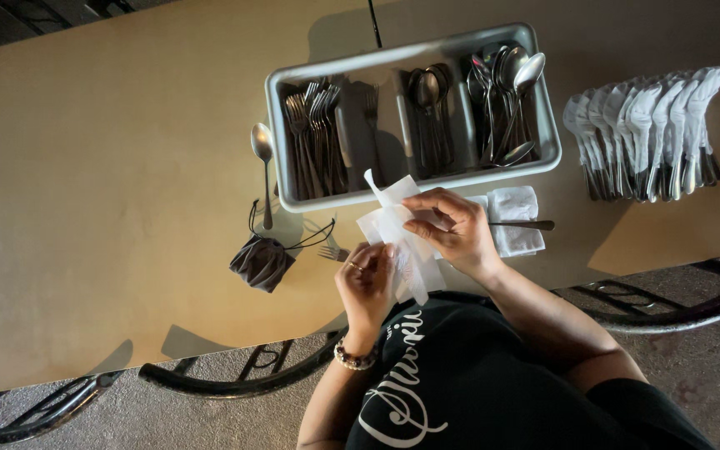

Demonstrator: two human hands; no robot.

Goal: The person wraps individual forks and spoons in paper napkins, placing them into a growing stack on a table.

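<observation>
Both hands hold a white paper napkin [397,237] over the table's near edge. My left hand [367,282] grips its lower part, a ring on one finger and a beaded bracelet at the wrist. My right hand [452,229] pinches the upper fold; a metal handle [525,224] sticks out to the right from under it. Whether cutlery is inside the napkin is hidden. A fork [332,249] lies just left of my left hand.
A grey cutlery tray [414,182] with forks, knives and spoons stands behind the hands. White napkins [517,218] lie beside it. A row of several napkin-wrapped cutlery rolls [647,133] lies at right. A loose spoon [263,162] and a dark pouch [262,261] sit left. Chair backs [235,379] line the near edge.
</observation>
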